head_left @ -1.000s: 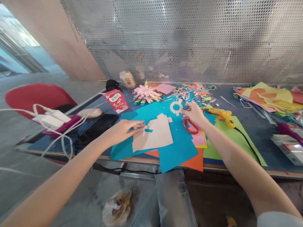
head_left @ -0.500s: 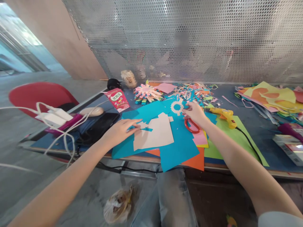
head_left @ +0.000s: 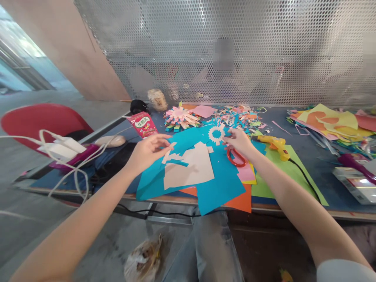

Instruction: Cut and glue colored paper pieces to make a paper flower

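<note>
Over the left part of the work, my left hand [head_left: 149,152] has its thumb and fingertips together on a pale paper scrap [head_left: 168,153]. Below it a cream paper sheet [head_left: 190,170] lies on large blue paper [head_left: 223,192], with a small blue strip [head_left: 179,162] across the sheet. My right hand [head_left: 240,141] pinches the edge of a pale toothed paper ring [head_left: 216,134]; the fingertips' grip is partly hidden. Just beneath that hand, the red handle [head_left: 236,158] of what look like scissors rests on the papers; their blades are not visible.
A yellow glue gun [head_left: 274,144] lies on green paper [head_left: 293,172] at right. Behind are a fringed paper flower [head_left: 180,116] and paper shreds [head_left: 239,115]. A pink carton [head_left: 143,124], white cables [head_left: 76,168] and a dark phone [head_left: 117,160] are left. Perforated metal [head_left: 182,51] stands behind.
My left hand has lifted and drawn back slightly from the cream sheet, with a pale scrap at its fingertips. The right hand and paper ring keep their place. The view has shifted slightly.
</note>
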